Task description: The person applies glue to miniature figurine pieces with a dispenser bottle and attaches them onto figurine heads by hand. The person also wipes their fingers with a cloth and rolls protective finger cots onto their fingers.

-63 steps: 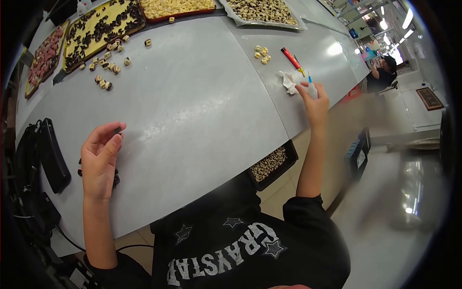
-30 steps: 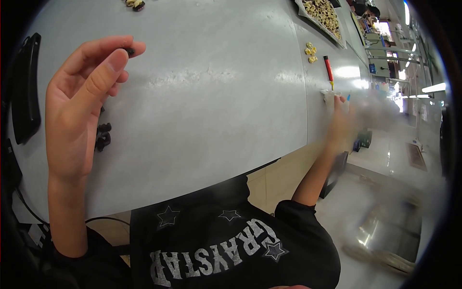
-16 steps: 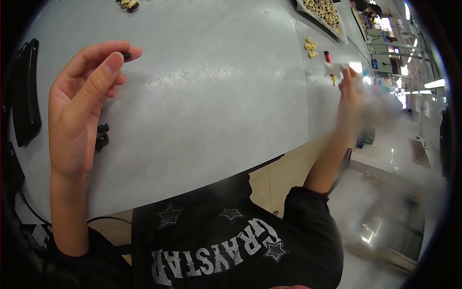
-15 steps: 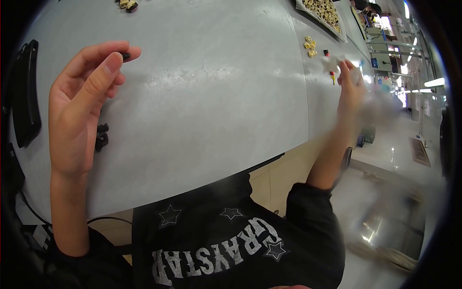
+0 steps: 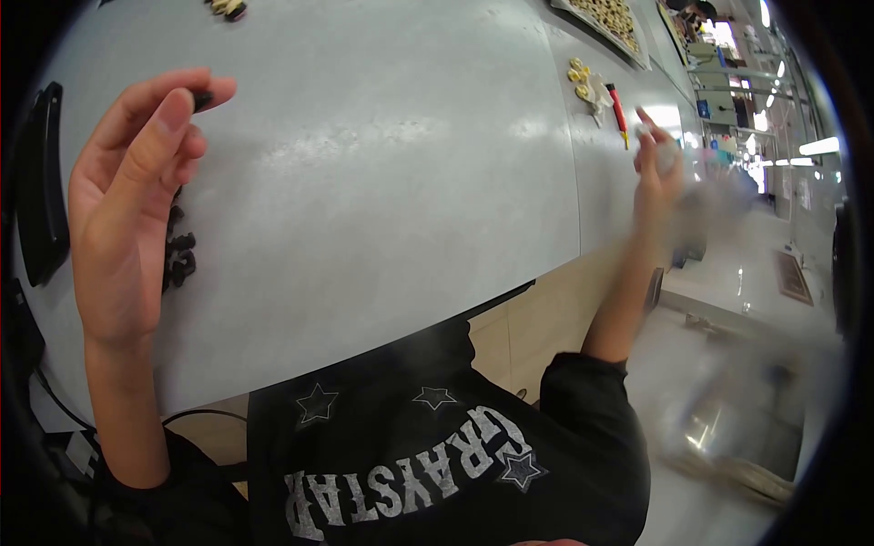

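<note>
My left hand (image 5: 127,191) is raised over the left of the table, pinching a small black piece (image 5: 202,100) between thumb and fingers. Beneath that hand, several small black parts (image 5: 182,259) lie on the table, partly hidden by it. At the right my right hand (image 5: 657,168) is blurred by motion, its fingers apart. A pale patch shows against its fingers; I cannot make out what it is. Close by lie a red and yellow pen-like tool (image 5: 619,116), a crumpled white piece (image 5: 598,96) and several small yellow parts (image 5: 577,75).
A tray (image 5: 648,64) full of small pale and dark parts stands at the far right of the grey table (image 5: 382,209). More yellow and black parts (image 5: 226,9) lie at the far left. A long black object (image 5: 41,182) rests along the left edge. Another person (image 5: 699,11) is in the background.
My right hand has let go of the white piece, which now lies beside the yellow parts, and has drawn back slightly. My left hand has shifted a little left with the black piece.
</note>
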A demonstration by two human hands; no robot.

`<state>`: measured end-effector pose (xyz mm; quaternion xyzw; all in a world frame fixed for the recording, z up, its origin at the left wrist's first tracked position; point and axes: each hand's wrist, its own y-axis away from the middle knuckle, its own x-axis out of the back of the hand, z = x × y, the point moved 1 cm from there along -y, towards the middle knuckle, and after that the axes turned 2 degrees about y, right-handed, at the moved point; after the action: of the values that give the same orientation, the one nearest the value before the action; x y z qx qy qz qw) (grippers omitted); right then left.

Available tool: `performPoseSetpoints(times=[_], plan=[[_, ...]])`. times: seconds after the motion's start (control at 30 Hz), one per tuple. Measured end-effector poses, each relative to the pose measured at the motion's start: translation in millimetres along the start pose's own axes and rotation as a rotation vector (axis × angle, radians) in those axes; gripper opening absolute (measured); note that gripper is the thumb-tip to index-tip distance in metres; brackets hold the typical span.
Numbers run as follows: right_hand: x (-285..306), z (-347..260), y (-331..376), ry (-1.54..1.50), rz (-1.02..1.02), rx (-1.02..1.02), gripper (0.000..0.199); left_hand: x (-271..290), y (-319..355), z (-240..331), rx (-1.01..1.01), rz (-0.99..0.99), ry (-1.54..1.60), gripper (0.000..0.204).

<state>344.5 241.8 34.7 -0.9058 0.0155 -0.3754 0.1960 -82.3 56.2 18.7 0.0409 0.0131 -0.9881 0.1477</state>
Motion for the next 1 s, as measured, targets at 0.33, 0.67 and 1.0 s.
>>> performPoseSetpoints(times=[0.33, 0.67, 1.0], plan=[[-22, 30, -38, 0.198, 0.096, 0.093, 0.023, -8, 0, 4, -0.013, 0.022, 0.058, 0.025], [-48, -9, -93, 0.534, -0.041, 0.270, 0.025, -5, 0, 1, 0.001, 0.023, 0.037, 0.024], [-61, 2, -119, 0.633, -0.192, 0.320, 0.024, -6, -1, 2, 0.014, 0.019, 0.020, 0.024]])
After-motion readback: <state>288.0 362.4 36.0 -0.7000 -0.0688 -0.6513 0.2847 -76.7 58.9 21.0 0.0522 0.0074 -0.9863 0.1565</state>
